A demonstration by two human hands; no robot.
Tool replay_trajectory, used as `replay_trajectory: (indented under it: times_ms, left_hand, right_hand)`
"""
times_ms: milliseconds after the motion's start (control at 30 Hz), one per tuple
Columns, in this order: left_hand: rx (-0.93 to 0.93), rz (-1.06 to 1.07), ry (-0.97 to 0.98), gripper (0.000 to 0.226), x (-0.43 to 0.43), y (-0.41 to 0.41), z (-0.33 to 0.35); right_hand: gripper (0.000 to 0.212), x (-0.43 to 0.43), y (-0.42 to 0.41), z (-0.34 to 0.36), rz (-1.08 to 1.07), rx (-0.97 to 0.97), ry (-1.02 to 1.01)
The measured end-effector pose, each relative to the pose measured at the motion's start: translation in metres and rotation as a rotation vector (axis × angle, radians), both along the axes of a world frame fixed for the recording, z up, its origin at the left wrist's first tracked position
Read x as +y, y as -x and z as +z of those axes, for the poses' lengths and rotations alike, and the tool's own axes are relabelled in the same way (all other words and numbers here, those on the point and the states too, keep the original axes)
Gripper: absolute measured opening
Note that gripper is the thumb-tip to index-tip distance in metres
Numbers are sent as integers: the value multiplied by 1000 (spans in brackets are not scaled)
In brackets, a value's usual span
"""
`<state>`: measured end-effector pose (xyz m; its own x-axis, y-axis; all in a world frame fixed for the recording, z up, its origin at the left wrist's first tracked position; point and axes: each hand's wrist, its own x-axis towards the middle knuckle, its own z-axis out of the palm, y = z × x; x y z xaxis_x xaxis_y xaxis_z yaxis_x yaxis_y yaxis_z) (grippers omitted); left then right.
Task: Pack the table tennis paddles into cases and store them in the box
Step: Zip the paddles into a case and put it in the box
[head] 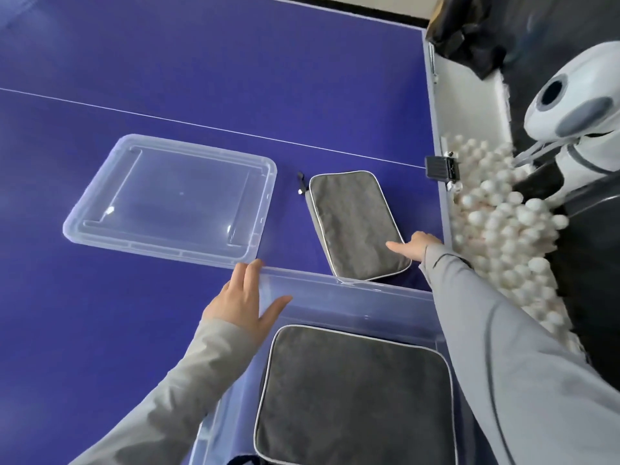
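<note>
A clear plastic box (352,290) stands at the near edge of the blue table. Inside it lies a grey paddle case (355,397) with pale piping. A second grey case (352,223), zipped shut, lies flat on the table just beyond the box's far wall. My left hand (245,300) rests with straight fingers on the box's far left corner. My right hand (414,245) reaches over the box and touches the near right edge of the second case, fingers extended. No bare paddle is in view.
The box's clear lid (167,196) lies flat on the table to the left of the second case. Along the table's right edge a trough holds several white balls (503,223), beside a white ball machine (570,105) and a black clamp (441,167).
</note>
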<state>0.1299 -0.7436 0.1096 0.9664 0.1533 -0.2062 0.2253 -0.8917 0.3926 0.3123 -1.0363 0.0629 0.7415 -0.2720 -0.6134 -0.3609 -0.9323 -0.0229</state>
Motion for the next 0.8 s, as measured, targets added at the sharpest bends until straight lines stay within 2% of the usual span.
replay_trajectory:
  times_ms: [100, 233, 400, 567, 633, 700, 800]
  left_hand:
    - [-10, 19, 1, 69, -2, 0, -1]
    - [-12, 21, -14, 69, -3, 0, 0]
    - [-16, 28, 5, 69, -4, 0, 1]
    - [-13, 24, 16, 68, -3, 0, 2]
    - [-15, 27, 3, 66, -4, 0, 3]
    - [-9, 30, -8, 64, -5, -1, 5]
    - [-18, 28, -13, 63, -4, -1, 5]
  right_hand:
    - [77, 3, -5, -7, -15, 26, -34]
    - [92, 9, -7, -19, -77, 10, -90]
    - [90, 10, -10, -19, -155, -21, -157]
    - [105, 4, -12, -11, -290, -153, -323]
    - [96, 5, -12, -2, -263, -226, -319]
    - [76, 7, -11, 10, -230, -286, -338]
    - [48, 16, -9, 29, -326, -393, -494]
